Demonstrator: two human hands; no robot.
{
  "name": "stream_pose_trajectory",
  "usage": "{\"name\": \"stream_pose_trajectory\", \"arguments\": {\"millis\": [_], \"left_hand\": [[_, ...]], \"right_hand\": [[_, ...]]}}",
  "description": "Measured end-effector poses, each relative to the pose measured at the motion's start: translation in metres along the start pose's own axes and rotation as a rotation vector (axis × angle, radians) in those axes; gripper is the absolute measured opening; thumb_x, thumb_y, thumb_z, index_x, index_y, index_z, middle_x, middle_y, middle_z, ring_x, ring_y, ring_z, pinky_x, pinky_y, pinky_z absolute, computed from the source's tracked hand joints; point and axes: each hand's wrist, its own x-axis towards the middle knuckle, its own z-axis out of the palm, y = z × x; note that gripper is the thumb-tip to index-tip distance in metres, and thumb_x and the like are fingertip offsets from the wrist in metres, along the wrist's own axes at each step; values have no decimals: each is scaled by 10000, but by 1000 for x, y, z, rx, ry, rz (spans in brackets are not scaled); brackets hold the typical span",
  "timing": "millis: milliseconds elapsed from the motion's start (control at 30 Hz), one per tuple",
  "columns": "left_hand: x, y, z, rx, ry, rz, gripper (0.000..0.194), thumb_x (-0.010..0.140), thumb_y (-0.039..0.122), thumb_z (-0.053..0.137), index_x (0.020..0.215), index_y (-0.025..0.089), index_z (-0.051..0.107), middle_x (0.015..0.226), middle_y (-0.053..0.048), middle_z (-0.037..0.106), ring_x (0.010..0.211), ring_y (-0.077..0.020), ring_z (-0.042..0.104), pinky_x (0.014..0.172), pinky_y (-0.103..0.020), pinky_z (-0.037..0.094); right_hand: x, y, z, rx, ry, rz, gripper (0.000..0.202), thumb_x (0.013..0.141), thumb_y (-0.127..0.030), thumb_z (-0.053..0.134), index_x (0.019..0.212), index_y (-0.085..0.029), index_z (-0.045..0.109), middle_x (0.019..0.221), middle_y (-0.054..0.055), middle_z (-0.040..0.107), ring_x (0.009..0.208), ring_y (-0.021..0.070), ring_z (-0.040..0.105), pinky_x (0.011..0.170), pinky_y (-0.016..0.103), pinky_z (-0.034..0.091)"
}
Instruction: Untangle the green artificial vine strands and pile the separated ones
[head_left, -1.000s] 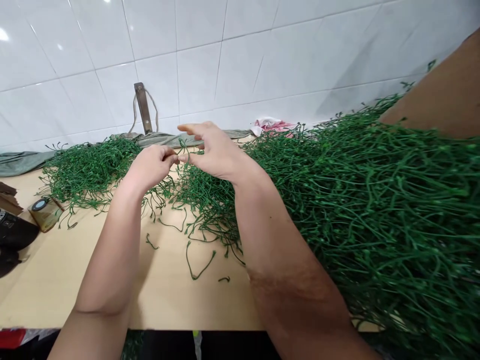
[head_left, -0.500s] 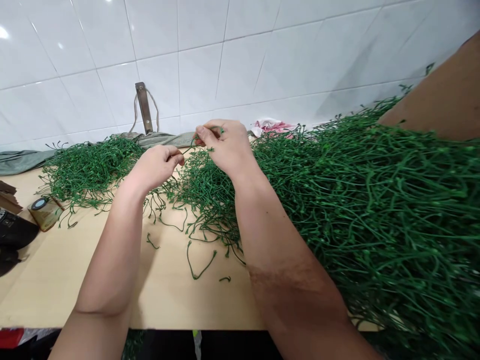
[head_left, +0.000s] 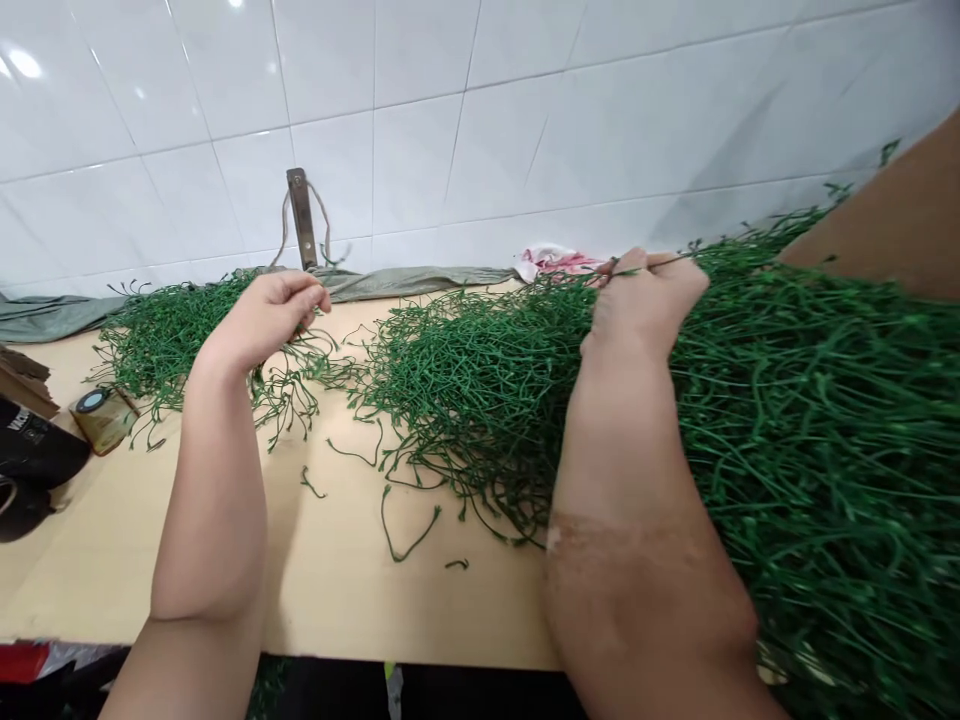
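My left hand [head_left: 281,312] is raised over the left heap of thin green plastic stems [head_left: 169,330], thumb and fingers pinched together. A green stem [head_left: 335,260] shows just beyond its fingertips against the wall; the point of grip is hidden. My right hand [head_left: 646,300] is at the far edge of the large green stem pile [head_left: 817,430], its fingers curled around a stem, with the back of the hand covering most of the grip. Between my hands lies a middle heap of stems [head_left: 472,370].
Loose stems [head_left: 409,550] lie on the pale tabletop [head_left: 360,610]. A small jar [head_left: 103,420] and a black container [head_left: 37,445] stand at left. A grey-green cloth [head_left: 420,282] and a pink-stained cloth [head_left: 559,262] lie along the tiled wall. Cardboard [head_left: 892,220] leans at right.
My hands have moved apart. The left went leftward from the middle with a stem; the right swung right, away from the middle heap to the large pile.
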Motion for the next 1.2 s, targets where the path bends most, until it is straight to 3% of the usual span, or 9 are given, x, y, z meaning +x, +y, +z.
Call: {"name": "stream_pose_trajectory", "arguments": {"millis": [100, 300, 367, 467, 600, 700, 867, 1000, 1200], "left_hand": [[3, -2, 4, -138, 151, 25, 178, 833, 248, 455, 784, 153, 597, 601, -7, 500, 586, -72, 484, 561, -219, 389], [9, 6, 23, -202, 111, 10, 182, 843, 242, 462, 821, 148, 617, 702, -21, 573, 768, -95, 561, 684, -231, 429], [11, 7, 26, -189, 112, 10, 196, 849, 250, 459, 831, 148, 626, 718, -28, 589, 814, -108, 566, 714, -247, 430], [13, 7, 31, -165, 123, 5, 181, 834, 260, 494, 853, 149, 636, 749, -34, 617, 849, -126, 563, 728, -265, 429], [15, 7, 36, -177, 143, 1, 166, 818, 260, 526, 856, 135, 630, 742, -34, 619, 791, -119, 559, 681, -262, 427], [15, 4, 35, -180, 172, -15, 179, 824, 276, 520, 872, 139, 625, 735, -35, 612, 735, -106, 551, 634, -251, 415], [16, 3, 32, -162, 203, -23, 222, 828, 330, 524, 935, 157, 614, 774, -36, 615, 734, -104, 548, 622, -241, 410], [15, 4, 34, -163, 166, -30, 293, 877, 387, 443, 950, 155, 607, 771, -32, 597, 752, -96, 549, 641, -229, 411], [12, 1, 34, -197, -69, 16, 357, 862, 447, 444, 837, 137, 619, 682, -20, 557, 645, -76, 503, 623, -218, 406]], "right_hand": [[0, -7, 10, -51, 32, 56, 291, 819, -374, 504, 1058, -220, 565, 1034, 98, 498, 1067, 248, 467, 857, 439, 398], [1, -29, 36, -121, 83, 304, 400, 705, -167, 598, 1104, -182, 572, 1195, 136, 427, 1225, 311, 345, 983, 514, 309], [2, -36, 39, -49, 31, 264, 352, 677, -133, 618, 1027, -167, 611, 1156, 130, 476, 1174, 293, 399, 987, 501, 310], [-3, -52, 43, 224, -151, 99, 199, 733, -235, 616, 916, -157, 623, 977, 99, 573, 975, 220, 520, 895, 446, 397], [-19, -81, 51, 453, -413, -43, 266, 773, -373, 595, 911, -146, 604, 869, 67, 620, 833, 151, 555, 766, 337, 447], [-26, -92, 58, 454, -442, -43, 249, 770, -346, 596, 913, -141, 602, 848, 60, 636, 781, 133, 558, 721, 308, 442], [-21, -85, 60, 426, -428, -20, 149, 751, -264, 596, 796, -123, 617, 748, 50, 629, 678, 113, 524, 666, 303, 418], [-17, -79, 61, 511, -393, 12, 162, 760, -282, 593, 804, -126, 604, 772, 54, 623, 703, 110, 530, 679, 301, 433], [-14, -75, 67, 568, -351, 64, 113, 762, -212, 577, 858, -153, 566, 754, 27, 584, 726, 111, 542, 691, 298, 461]]}}
